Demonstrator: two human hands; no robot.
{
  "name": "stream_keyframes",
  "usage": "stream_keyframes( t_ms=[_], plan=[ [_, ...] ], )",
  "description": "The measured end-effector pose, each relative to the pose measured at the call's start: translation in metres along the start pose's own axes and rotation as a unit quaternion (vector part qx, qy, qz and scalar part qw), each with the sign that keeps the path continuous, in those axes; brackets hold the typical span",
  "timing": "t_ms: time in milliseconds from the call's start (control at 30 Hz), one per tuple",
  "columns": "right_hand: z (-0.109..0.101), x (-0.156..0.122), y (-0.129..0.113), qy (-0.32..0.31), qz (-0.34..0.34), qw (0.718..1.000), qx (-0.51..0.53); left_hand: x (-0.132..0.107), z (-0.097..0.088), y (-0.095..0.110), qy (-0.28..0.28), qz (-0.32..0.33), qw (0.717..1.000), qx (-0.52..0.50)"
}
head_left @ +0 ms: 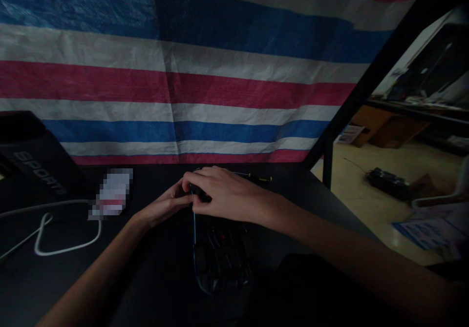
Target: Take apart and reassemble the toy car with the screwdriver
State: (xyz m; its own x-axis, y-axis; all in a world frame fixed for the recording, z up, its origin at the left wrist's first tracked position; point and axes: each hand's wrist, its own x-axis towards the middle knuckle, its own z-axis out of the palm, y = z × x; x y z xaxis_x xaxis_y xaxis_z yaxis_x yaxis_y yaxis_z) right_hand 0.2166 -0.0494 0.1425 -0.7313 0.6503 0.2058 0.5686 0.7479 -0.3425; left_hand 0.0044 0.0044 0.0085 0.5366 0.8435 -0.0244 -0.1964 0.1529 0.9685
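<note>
A dark toy car (223, 263) with a thin blue edge lies lengthwise on the black table, a small red light glowing on its top. My right hand (223, 193) is closed over the car's far end, thumb and fingers curled round a dark part (200, 191), possibly a wheel; dim light hides its exact shape. Coming from the left, my left hand (170, 202) grips the same far end at its left side, fingertips meeting those of my right hand. Behind my right hand lies a screwdriver (262, 177) with a black and yellow handle.
A blurred-out phone-like object (112, 193) lies left, beside a white cable (66, 253). A dark box or bag marked SPORTS (40, 171) stands at far left. Striped plastic sheeting (220, 88) hangs behind the table (154, 273). Floor with scattered items (388, 183) shows at right.
</note>
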Motion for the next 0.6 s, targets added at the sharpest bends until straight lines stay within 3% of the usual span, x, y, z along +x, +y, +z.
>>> stream_keyframes(
  t_ms=[167,300,467,600],
  plan=[
    [-0.0002,-0.0008,0.0005,-0.019,0.074,0.994,-0.076,0.0001,-0.0013,-0.0005,0.005,0.001,1.000,0.019],
    [0.0003,-0.0007,-0.0011,0.000,0.016,0.999,-0.044,0.0002,-0.0020,-0.0006,0.000,-0.006,1.000,0.008],
    [-0.0005,0.0004,-0.0043,-0.026,0.053,0.995,-0.077,0.0015,-0.0052,-0.0037,-0.013,0.015,1.000,0.011],
    [-0.0025,0.0004,-0.0053,-0.013,0.001,0.998,-0.058,0.0016,-0.0078,-0.0063,-0.012,0.002,1.000,0.008]
  ],
)
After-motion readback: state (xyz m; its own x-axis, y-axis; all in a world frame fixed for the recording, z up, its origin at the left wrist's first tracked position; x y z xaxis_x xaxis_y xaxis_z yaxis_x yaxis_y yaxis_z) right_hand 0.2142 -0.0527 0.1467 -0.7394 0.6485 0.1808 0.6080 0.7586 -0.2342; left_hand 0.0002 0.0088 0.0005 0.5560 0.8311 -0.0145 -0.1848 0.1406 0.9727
